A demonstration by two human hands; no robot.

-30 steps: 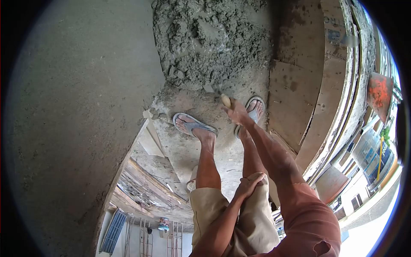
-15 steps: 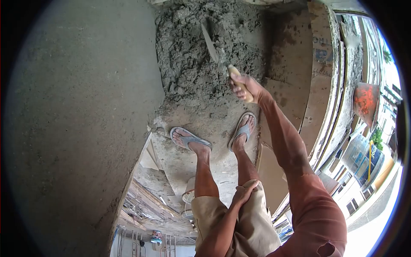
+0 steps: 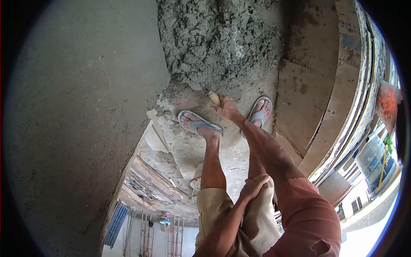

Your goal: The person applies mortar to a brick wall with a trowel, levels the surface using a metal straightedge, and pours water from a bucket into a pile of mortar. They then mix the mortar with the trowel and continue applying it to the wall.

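My right hand point(image 3: 226, 108) is closed around the wooden handle of a trowel point(image 3: 214, 98). Its blade point(image 3: 195, 85) shows in part at the near edge of a heap of wet grey mortar point(image 3: 205, 47), in front of my feet; the rest of the blade is hard to make out. My left hand point(image 3: 255, 187) lies on my knee over the beige shorts point(image 3: 257, 210), holding nothing.
A broad grey plastered surface point(image 3: 85, 85) fills the left side. Stained boards point(image 3: 304, 90) border the mortar on the right. My sandalled feet point(image 3: 199, 123) stand on the floor between them. A bucket point(image 3: 372, 160) and an orange-marked container point(image 3: 387, 105) are at far right.
My right hand has drawn the trowel back toward my feet and to the left, from over the mortar to its near edge. My left hand stays on my knee. The view has shifted slightly.
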